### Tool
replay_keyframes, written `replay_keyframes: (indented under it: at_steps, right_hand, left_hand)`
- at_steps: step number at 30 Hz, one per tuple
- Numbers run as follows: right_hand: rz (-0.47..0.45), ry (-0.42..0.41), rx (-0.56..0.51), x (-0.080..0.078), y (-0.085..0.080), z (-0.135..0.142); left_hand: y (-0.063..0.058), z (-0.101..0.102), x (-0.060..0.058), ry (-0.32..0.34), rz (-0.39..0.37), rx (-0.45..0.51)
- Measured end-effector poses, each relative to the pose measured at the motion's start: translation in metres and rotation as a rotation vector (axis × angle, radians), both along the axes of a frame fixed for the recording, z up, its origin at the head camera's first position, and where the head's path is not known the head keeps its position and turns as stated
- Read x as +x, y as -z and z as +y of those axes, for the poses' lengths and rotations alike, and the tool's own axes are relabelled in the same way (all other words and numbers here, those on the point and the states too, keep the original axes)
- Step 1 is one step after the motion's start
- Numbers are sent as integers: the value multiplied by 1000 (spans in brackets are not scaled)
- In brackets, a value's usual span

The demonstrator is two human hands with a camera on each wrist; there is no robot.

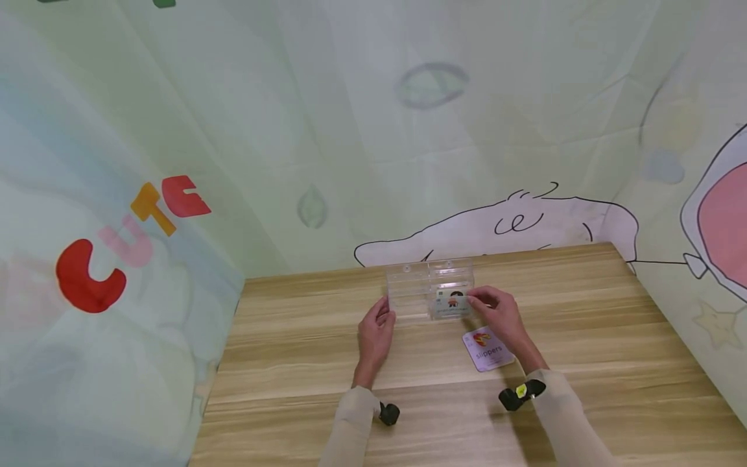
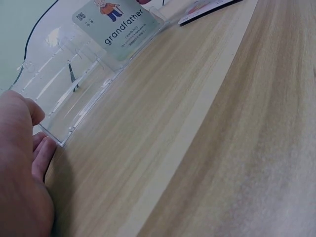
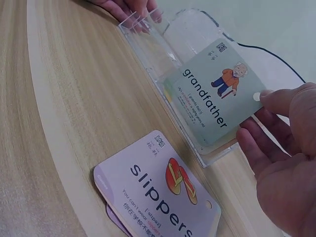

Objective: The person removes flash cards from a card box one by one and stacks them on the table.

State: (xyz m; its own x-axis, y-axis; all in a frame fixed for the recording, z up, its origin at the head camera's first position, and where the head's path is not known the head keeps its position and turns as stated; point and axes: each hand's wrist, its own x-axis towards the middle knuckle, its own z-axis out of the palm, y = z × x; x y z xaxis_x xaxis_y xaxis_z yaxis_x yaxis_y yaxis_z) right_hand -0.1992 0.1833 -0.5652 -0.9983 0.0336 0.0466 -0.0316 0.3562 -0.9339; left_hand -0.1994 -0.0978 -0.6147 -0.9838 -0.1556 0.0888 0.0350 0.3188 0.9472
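A clear plastic card holder (image 1: 408, 285) with two side-by-side columns stands near the table's back edge. My left hand (image 1: 376, 332) holds its left end, fingers curled about the side wall. In the right column sits a green "grandfather" flashcard (image 3: 217, 94), tilted back. My right hand (image 3: 289, 133) pinches that card by its right edge, thumb in front near the punched hole. Another card edge shows behind it in the head view. A purple "slippers" flashcard (image 3: 160, 187) lies on the table before the holder, on top of at least one more card.
The wood-grain table (image 1: 292, 363) meets a printed cloth backdrop (image 1: 350, 130) at its back and left. A black wrist camera (image 1: 389, 414) sits on the left sleeve, another wrist camera (image 1: 522, 394) on the right.
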Motion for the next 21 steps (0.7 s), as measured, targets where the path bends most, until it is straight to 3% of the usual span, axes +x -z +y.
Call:
replay_keyframes:
  at_steps: [13,21]
  right_hand:
    - [22,26,-143,-2,-2,7]
    - [-8,35,-152,-1,-6,16]
  left_hand:
    - [-1,1,2,-6,-1,8]
    - [0,2,0,-4,0,9]
